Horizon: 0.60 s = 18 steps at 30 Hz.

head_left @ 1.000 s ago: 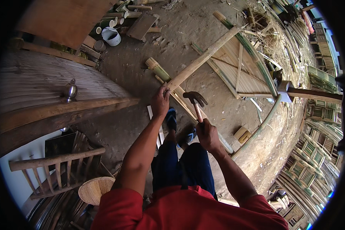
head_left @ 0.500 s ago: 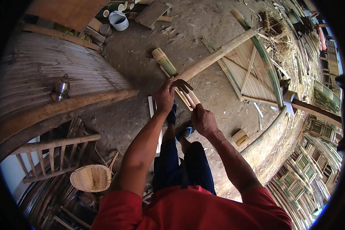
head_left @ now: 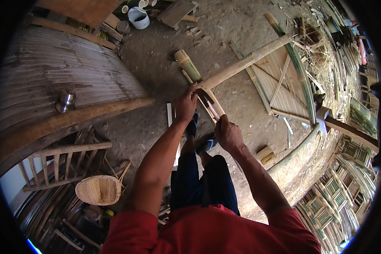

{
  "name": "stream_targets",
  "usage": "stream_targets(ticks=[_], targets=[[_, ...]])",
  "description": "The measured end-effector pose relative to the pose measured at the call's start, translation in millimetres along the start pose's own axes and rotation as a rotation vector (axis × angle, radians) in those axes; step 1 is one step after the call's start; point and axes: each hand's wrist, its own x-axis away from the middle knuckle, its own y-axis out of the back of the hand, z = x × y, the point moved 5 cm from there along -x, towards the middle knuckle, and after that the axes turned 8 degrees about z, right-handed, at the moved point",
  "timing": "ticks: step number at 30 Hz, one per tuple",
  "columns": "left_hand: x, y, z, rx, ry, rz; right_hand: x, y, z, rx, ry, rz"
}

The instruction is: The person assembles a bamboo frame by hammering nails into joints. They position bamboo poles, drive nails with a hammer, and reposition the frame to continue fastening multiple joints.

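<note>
Head view looked down on a person in a red shirt and dark blue trousers. Their left hand [head_left: 185, 106] was clamped round the near end of a long pale bamboo pole [head_left: 245, 62] that ran up and away to the right across the dirt floor [head_left: 156, 51]. Their right hand [head_left: 227, 134], just nearer and to the right, was closed on the handle of a steel hammer [head_left: 208, 100], whose head lay against the pole's end beside the left fingers. A short green-striped bamboo section [head_left: 188, 64] lay just beyond. Far left stood a small metal pot [head_left: 66, 100] on a curved slatted platform [head_left: 51, 72]; a woven basket [head_left: 100, 189] sat near left.
</note>
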Motion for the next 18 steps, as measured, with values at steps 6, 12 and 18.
stream_targets(ticks=[6, 12, 18], targets=[[-1, 1, 7, 0.157, 0.067, 0.157, 3, 3, -6, -0.125, -0.058, -0.036], [0, 0, 3, 0.152, 0.064, 0.134, -4, -15, -2, -0.073, 0.045, -0.033], [-2, 0, -3, 0.058, 0.027, 0.148, -9, -27, -15, -0.064, -0.055, -0.034]])
